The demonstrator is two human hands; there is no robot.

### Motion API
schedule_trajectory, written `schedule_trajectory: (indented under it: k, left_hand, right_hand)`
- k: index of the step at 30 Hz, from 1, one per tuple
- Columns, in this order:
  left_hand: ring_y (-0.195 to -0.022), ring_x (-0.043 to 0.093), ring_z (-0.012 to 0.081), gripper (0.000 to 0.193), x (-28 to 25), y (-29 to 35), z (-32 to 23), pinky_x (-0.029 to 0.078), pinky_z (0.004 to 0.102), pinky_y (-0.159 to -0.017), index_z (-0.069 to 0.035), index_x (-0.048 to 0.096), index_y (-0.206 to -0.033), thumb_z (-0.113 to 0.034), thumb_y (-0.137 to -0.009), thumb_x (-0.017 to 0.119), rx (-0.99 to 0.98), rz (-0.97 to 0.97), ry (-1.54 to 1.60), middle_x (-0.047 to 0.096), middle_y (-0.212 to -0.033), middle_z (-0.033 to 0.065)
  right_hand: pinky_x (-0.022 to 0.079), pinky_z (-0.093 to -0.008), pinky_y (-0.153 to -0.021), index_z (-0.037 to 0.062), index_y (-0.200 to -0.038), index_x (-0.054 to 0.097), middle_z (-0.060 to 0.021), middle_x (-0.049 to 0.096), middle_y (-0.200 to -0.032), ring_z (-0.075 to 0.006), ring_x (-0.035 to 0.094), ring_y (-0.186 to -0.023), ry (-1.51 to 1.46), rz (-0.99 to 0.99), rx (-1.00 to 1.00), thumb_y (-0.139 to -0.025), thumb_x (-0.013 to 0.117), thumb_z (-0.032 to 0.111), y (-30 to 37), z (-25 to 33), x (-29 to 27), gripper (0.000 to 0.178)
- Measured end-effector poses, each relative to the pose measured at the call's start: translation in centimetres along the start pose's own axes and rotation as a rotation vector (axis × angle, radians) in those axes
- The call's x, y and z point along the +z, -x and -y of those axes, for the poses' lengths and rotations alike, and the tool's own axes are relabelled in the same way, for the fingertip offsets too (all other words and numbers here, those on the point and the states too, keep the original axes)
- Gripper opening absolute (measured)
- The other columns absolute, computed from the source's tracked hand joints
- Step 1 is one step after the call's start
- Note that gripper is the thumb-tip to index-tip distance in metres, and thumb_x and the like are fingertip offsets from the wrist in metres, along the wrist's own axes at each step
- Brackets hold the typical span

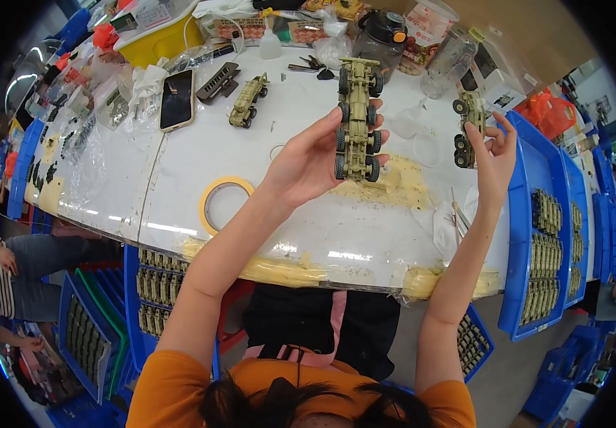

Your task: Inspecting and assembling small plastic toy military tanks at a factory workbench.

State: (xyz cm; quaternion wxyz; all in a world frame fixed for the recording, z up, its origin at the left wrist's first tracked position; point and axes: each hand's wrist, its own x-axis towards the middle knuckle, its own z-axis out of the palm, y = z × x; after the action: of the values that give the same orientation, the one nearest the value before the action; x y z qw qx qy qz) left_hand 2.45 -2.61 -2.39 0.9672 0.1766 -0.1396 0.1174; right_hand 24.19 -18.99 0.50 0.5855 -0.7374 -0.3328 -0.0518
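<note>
My left hand is raised over the white table, closed around a tan toy military truck. The truck is turned so its underside and dark wheels show. Farther right, my right hand pinches a second tan toy truck, with its wheels along the left side. A third small truck stands on the table left of my left hand. Beside that truck lies a dark olive toy part, and a roll of yellow tape lies near my left forearm.
A phone, keys and a dark jug lie or stand toward the back. Blue trays with rows of tan trucks stand at the right; another tray is below the table's left edge. Another person sits at far left.
</note>
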Motion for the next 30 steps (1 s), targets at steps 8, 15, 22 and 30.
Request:
schedule_trajectory:
  k: [8,15,22,30]
  left_hand:
    - [-0.11,0.053,0.0242,0.046,-0.2,0.3,-0.1,0.042,0.0427,-0.097,0.0,0.036,-0.133,-0.024,-0.094,0.044,0.012,-0.002,-0.064,0.053,-0.118,0.0143]
    - [-0.107,0.052,0.023,0.047,-0.2,0.6,0.0,0.043,0.0416,-0.092,-0.002,0.033,-0.133,-0.023,-0.093,0.045,0.012,-0.054,-0.273,0.05,-0.118,0.0124]
    - [-0.095,0.057,0.0184,0.045,1.8,0.2,1.0,0.044,0.0333,-0.089,-0.004,0.05,-0.119,-0.006,-0.077,0.065,0.35,-0.23,-1.177,0.06,-0.105,0.008]
    - [-0.092,0.056,0.0176,0.065,2.4,0.5,1.4,0.042,0.0298,-0.087,-0.004,0.048,-0.121,0.003,-0.061,0.073,0.639,-0.257,-1.847,0.063,-0.099,0.0071]
  right_hand:
    - [0.04,-0.0264,-0.058,0.0142,-0.116,0.052,0.0021,0.051,-0.074,-0.0138,0.05,-0.062,0.638,-0.19,0.085,-0.07,0.073,0.037,-0.4,-2.0,-1.6,0.055]
    - [0.041,-0.0285,-0.059,0.0151,-0.115,0.053,0.0017,0.051,-0.073,-0.0148,0.052,-0.064,0.694,-0.102,0.15,-0.069,0.072,0.039,-1.0,-5.3,-1.4,0.055]
    - [0.041,-0.0288,-0.059,0.0146,-0.115,0.054,0.0005,0.052,-0.074,-0.0149,0.052,-0.064,0.709,0.003,0.202,-0.069,0.073,0.039,-1.0,-7.4,-0.8,0.055]
    - [0.04,-0.0257,-0.059,0.011,-0.116,0.054,-0.0013,0.055,-0.08,-0.0135,0.051,-0.07,0.639,0.007,0.133,-0.07,0.073,0.034,-0.8,-5.8,-0.7,0.055]
